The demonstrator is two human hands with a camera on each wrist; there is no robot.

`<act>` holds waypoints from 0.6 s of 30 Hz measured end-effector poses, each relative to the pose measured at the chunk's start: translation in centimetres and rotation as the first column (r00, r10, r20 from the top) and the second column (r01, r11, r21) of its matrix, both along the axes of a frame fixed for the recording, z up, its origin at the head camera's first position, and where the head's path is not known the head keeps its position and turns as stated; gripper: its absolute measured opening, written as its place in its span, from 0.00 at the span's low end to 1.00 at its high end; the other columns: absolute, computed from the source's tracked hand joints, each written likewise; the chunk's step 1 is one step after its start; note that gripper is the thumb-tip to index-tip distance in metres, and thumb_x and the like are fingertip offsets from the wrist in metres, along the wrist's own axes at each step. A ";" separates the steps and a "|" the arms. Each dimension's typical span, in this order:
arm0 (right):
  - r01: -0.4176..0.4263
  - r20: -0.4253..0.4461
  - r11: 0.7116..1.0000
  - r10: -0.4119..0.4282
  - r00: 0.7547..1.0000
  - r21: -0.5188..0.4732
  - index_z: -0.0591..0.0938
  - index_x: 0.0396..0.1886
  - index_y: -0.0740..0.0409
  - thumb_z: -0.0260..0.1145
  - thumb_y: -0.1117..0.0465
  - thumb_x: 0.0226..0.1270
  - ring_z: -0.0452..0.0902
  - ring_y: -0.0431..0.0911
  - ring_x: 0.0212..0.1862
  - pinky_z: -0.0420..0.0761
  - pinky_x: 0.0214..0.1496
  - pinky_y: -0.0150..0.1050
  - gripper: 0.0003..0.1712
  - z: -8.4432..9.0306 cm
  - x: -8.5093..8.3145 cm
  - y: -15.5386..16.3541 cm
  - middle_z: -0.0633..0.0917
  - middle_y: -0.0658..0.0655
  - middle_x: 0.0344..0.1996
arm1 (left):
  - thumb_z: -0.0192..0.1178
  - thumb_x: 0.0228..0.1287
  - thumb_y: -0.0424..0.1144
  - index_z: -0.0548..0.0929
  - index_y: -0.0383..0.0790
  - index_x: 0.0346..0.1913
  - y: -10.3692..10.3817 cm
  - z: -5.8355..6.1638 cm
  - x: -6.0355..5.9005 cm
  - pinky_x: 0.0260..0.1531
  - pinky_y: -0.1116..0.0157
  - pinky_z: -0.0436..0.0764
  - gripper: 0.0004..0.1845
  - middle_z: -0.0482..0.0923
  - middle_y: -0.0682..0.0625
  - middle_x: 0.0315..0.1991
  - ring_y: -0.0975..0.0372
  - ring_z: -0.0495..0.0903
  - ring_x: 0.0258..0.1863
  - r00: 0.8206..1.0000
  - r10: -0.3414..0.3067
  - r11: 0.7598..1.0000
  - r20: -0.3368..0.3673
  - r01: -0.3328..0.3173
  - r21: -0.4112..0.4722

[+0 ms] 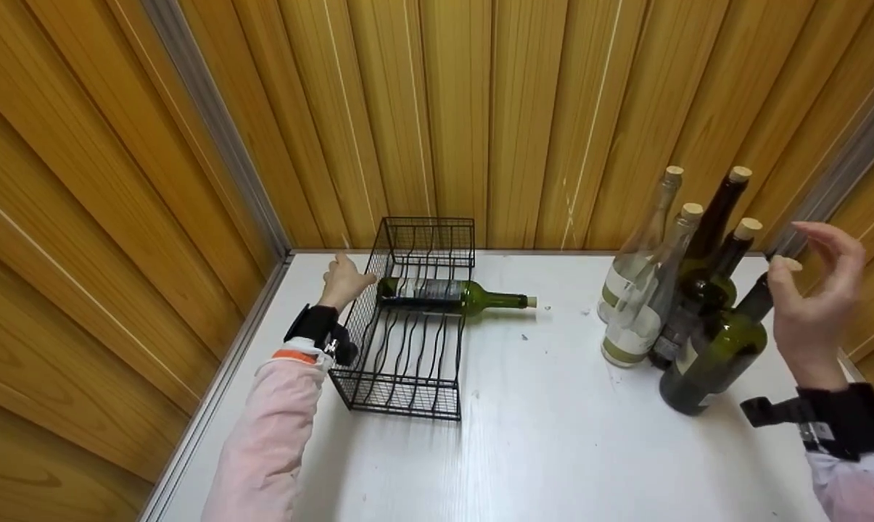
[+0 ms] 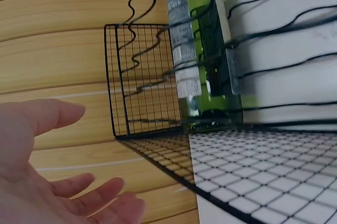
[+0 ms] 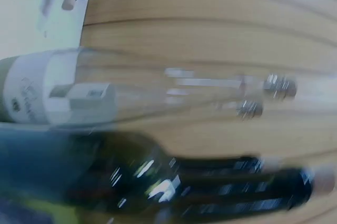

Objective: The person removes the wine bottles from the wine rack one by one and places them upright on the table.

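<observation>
Right hand (image 1: 817,304) hovers open-fingered at the nearest green bottle's (image 1: 712,355) neck, seemingly not gripping. Left hand (image 1: 344,281), fingers relaxed, touches the wire rack (image 1: 407,377), where one bottle (image 1: 444,296) lies; next comes grasping.

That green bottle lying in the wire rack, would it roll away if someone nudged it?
Probably not far. The green bottle lies on its side across the black wire rack, whose wavy wires seem to cradle it. It looks like glass, so likely hard, smooth and breakable if dropped. Its neck sticks out past the rack, so a push there might swing it.
</observation>
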State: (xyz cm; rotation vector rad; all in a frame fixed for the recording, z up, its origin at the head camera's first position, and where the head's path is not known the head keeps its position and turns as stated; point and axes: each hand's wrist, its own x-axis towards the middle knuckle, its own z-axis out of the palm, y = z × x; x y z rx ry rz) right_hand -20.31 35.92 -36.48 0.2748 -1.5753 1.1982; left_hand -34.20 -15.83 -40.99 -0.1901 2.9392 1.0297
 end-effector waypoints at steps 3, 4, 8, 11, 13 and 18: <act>-0.114 -0.062 0.993 0.114 0.992 0.010 0.72 0.46 0.76 0.55 0.75 0.49 0.68 0.55 0.50 0.61 0.58 0.46 0.20 0.8 -0.5 -2.9 0.75 0.67 0.45 | 0.59 0.56 0.43 0.50 0.20 0.61 -0.6 -0.1 0.1 0.51 0.49 0.61 0.41 0.57 0.25 0.55 0.36 0.58 0.54 0.998 -0.006 0.999 0.057 0.009 -0.054; -0.164 -0.070 0.987 0.164 0.984 0.006 0.72 0.45 0.77 0.54 0.76 0.50 0.68 0.56 0.49 0.62 0.57 0.46 0.19 0.9 -0.7 -3.9 0.75 0.68 0.44 | 0.59 0.56 0.43 0.50 0.19 0.60 -0.8 -0.3 0.1 0.52 0.49 0.60 0.40 0.57 0.25 0.55 0.36 0.58 0.54 0.997 -0.005 0.998 0.080 0.011 -0.070; -0.386 -0.001 0.919 0.387 0.922 -0.079 0.71 0.48 0.78 0.53 0.77 0.56 0.68 0.56 0.49 0.64 0.56 0.42 0.17 0.5 -2.0 -7.3 0.74 0.70 0.44 | 0.58 0.57 0.45 0.48 0.18 0.61 -1.9 -2.3 -1.0 0.53 0.49 0.61 0.43 0.57 0.25 0.57 0.37 0.59 0.55 0.977 -0.026 0.991 0.212 0.052 -0.120; -0.495 0.125 0.832 0.535 0.836 -0.249 0.72 0.49 0.74 0.56 0.72 0.61 0.70 0.53 0.48 0.67 0.53 0.38 0.16 -1.9 -4.4 -8.6 0.75 0.68 0.43 | 0.58 0.56 0.52 0.42 0.16 0.62 -3.7 -6.5 -3.5 0.48 0.50 0.67 0.50 0.57 0.24 0.57 0.39 0.64 0.53 0.956 -0.086 0.977 0.279 0.136 -0.165; -0.562 0.176 0.731 0.656 0.734 -0.386 0.73 0.49 0.70 0.58 0.67 0.63 0.73 0.51 0.47 0.70 0.50 0.36 0.16 -6.6 -8.6 -7.9 0.77 0.66 0.43 | 0.57 0.55 0.57 0.40 0.15 0.62 -5.1 -10.0 -5.7 0.39 0.51 0.73 0.55 0.59 0.23 0.56 0.40 0.69 0.48 0.947 -0.128 0.963 0.296 0.190 -0.191; -0.540 0.213 0.510 0.828 0.519 -0.669 0.75 0.48 0.68 0.54 0.62 0.68 0.76 0.53 0.45 0.74 0.46 0.39 0.15 -16.3 -16.6 -6.3 0.79 0.66 0.42 | 0.55 0.55 0.61 0.40 0.18 0.64 -7.0 -15.6 -9.1 0.24 0.55 0.75 0.56 0.62 0.25 0.54 0.45 0.75 0.34 0.938 -0.164 0.953 0.307 0.231 -0.197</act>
